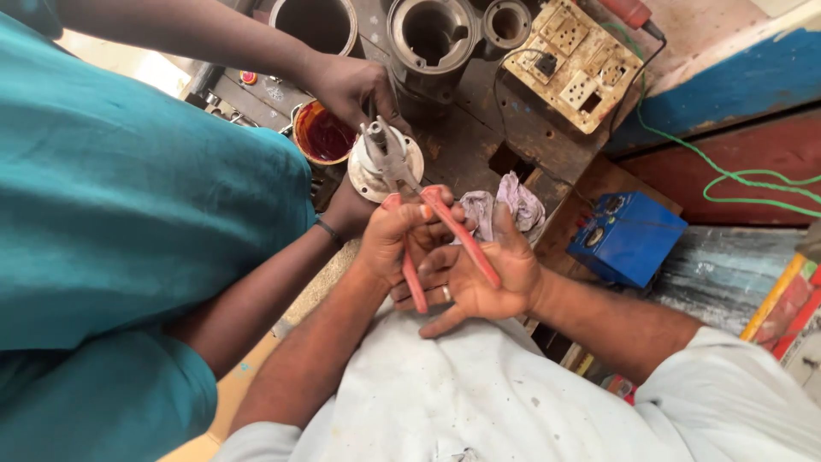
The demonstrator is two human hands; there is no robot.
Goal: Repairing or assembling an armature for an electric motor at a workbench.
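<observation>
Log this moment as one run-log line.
left hand + right hand: squeezing red-handled pliers | pliers grip shaft of motor part | co-worker's hand steadies part

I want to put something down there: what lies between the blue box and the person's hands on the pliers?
In the head view, a crumpled pale cloth lies on the bench between the blue box and the hands gripping the red-handled pliers.

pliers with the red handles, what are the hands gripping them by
Both hands, left and right, hold the pliers by the red handles, one handle each; the metal jaws bite the shaft of a round metal part.
</observation>
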